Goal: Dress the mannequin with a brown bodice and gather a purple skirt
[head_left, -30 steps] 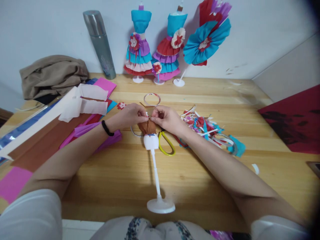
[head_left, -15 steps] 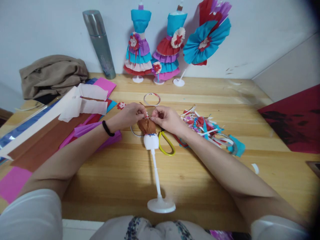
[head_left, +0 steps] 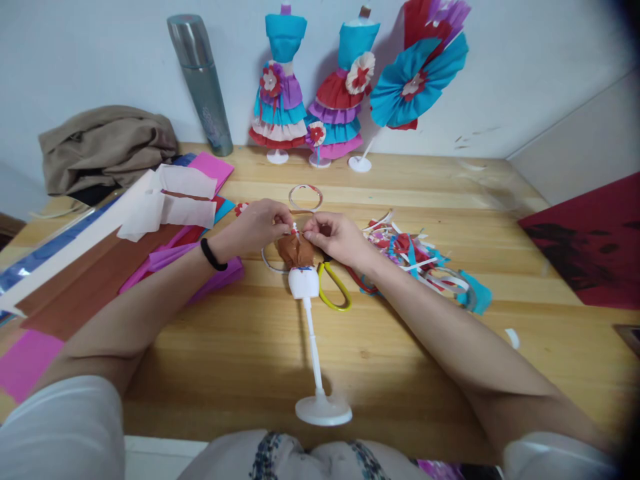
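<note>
A small white dress form [head_left: 303, 283] lies on the table, its round base towards me and its upper body wrapped in brown crepe paper [head_left: 296, 252]. At the top of the wrap, my left hand [head_left: 263, 225] pinches the paper's edge from the left. Opposite it, my right hand [head_left: 336, 235] pinches the edge on the other side, its fingertips close to the left ones. A little of the white body shows between the fingertips. Scissors with yellow handles [head_left: 334, 303] lie just right of the form, their blades hidden.
Sheets of coloured crepe paper [head_left: 65, 293] cover the left side. Paper scraps [head_left: 405, 250] are heaped to the right, near a roll of tape [head_left: 465, 293]. Dressed forms [head_left: 284, 87] and a flask [head_left: 203, 87] stand at the back; a bundled brown cloth [head_left: 107, 150] lies back left.
The view has shifted slightly. My fingertips have moved a little on the paper's top edge, and the brown wrap's folds look different. The form stays in place.
</note>
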### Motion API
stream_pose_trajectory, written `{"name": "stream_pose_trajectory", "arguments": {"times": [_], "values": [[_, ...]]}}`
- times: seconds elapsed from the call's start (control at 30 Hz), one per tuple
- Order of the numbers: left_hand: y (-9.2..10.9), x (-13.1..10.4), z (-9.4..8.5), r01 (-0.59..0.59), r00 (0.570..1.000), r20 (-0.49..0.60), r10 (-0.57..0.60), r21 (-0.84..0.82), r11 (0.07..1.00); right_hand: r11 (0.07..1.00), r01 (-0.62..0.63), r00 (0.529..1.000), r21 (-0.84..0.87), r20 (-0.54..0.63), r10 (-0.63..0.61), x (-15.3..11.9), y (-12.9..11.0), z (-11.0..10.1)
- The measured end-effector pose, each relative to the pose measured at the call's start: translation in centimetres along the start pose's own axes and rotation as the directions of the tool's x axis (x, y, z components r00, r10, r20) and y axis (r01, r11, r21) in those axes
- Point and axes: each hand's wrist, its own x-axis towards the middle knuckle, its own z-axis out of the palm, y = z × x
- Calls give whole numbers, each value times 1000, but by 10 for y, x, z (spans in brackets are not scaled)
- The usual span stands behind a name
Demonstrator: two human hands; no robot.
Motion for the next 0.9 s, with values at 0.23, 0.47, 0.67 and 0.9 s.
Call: {"name": "stream_pose_trajectory", "arguments": {"times": [0.23, 0.47, 0.67, 0.9], "values": [[1, -2, 1, 15, 1000, 26, -17, 60, 998, 999, -38, 999, 21, 1, 38, 1, -1, -6], [4, -5, -7, -25, 1000, 20, 23, 133, 991, 997, -82, 997, -6, 11, 82, 0, -5, -12], [-1, -4, -4, -6, 997, 75, -12, 228, 974, 998, -56, 997, 35, 54, 54, 0, 2, -7], [-4, 0, -4, 7, 988, 150, -37, 198, 980, 997, -77, 996, 20, 40, 77, 0, 2, -7]]}}
